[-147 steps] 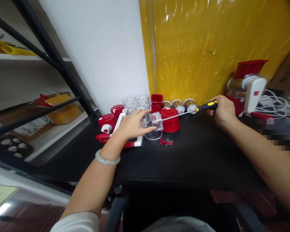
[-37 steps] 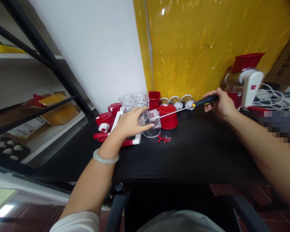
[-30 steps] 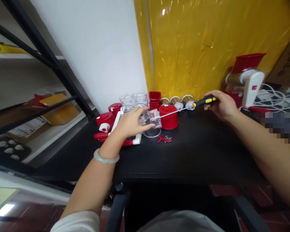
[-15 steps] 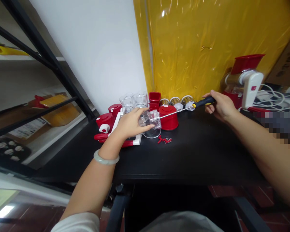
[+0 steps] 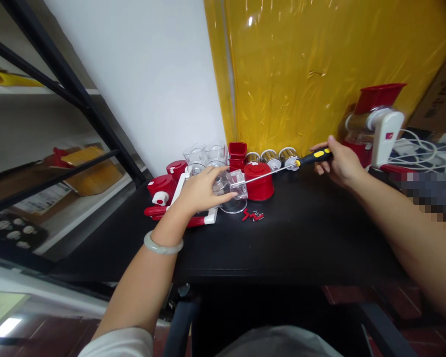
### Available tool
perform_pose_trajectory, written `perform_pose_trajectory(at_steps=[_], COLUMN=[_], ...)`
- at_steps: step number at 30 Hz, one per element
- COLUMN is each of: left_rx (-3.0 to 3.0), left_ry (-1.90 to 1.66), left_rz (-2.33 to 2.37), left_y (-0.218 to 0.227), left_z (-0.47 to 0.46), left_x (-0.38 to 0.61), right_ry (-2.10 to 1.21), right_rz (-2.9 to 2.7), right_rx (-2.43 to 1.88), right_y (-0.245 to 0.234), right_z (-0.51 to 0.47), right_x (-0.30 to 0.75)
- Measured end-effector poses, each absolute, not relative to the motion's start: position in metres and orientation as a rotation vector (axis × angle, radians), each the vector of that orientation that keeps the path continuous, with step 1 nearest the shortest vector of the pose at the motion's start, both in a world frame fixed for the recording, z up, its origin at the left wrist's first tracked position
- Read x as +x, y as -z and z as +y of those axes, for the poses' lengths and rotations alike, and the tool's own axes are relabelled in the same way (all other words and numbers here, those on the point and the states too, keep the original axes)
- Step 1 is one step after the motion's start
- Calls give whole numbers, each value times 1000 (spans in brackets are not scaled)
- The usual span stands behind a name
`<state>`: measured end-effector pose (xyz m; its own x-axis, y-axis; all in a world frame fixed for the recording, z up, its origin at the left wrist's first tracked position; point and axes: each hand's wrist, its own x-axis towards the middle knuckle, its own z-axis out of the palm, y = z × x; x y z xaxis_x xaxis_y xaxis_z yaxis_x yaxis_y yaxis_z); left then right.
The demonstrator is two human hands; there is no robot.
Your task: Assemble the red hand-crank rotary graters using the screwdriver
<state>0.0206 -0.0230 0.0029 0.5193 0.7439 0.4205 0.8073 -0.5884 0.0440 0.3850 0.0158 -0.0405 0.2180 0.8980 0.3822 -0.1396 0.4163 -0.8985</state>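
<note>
My left hand (image 5: pixel 200 191) is closed around a clear plastic housing (image 5: pixel 233 184) that rests on a black table (image 5: pixel 301 238). My right hand (image 5: pixel 338 161) grips the black and yellow handle of a long screwdriver (image 5: pixel 282 168). Its thin metal shaft reaches leftward across a red cup-shaped part (image 5: pixel 259 181), and the tip sits at the clear housing. A few small red clips and screws (image 5: pixel 253 215) lie on the table just in front of the housing.
Behind the housing stand clear cups (image 5: pixel 206 152), red caps (image 5: pixel 162 187), a red hopper (image 5: pixel 238 151) and three metal drum blades (image 5: pixel 271 157). An assembled red and white grater (image 5: pixel 377 126) stands at right beside white cables (image 5: pixel 427 151). A black shelf frame (image 5: pixel 70 94) rises at left.
My right hand has turned slightly on the screwdriver handle, showing the yellow stripe again. My left hand and the clear housing have stayed put.
</note>
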Motion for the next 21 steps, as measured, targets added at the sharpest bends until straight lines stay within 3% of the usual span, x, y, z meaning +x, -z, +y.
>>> perform_pose_trajectory(at_steps=[5,13,21], left_rx=[-2588,-2596,-2596], left_ry=[610,614,615], left_rz=[-1330,-1321,-1322], left_y=[-2,-2,-2], left_z=[-22,-22,-22], left_x=[20,20,19], right_ry=[-1006,-852,-954], right_rz=[-1055,-1170,-1061], right_rx=[-801,-882,-876], right_y=[42,44,41], right_z=[16,17,15], right_x=[390,387,387])
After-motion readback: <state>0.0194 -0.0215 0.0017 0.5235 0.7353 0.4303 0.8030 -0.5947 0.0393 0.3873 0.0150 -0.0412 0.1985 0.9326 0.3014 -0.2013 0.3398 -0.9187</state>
